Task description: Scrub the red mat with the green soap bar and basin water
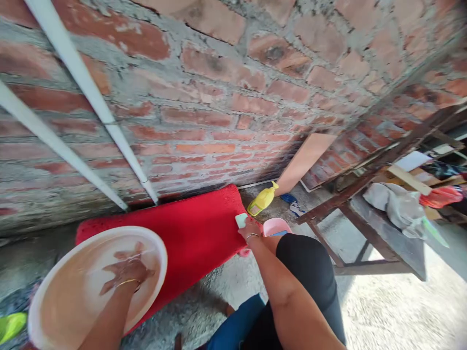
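My left hand point(127, 273) is spread open, fingers apart, over the inside of a big white basin point(165, 260). The basin seems to hold water, and my hand looks at least partly in it. The basin stands at the lower left, over one end of a long red mat point(204, 221). At the mat's right end, my right hand point(251, 227) grips a pale green rectangular block point(241, 220); whether it is soap or a sponge I cannot tell. Just beyond that hand stands a yellow spray-type bottle point(263, 199), tilted in view. A pink tub point(276, 226) sits beside my right wrist, partly hidden by my leg.
A brick wall point(226, 116) rises behind the mat, with two white pipes point(91, 99) at left. A board point(304, 163) leans there, near blue-and-white slippers point(294, 204). On the right is a wooden frame point(368, 250) with cloth point(396, 206) and clutter. Something lime-green point(12, 326) lies lower left.
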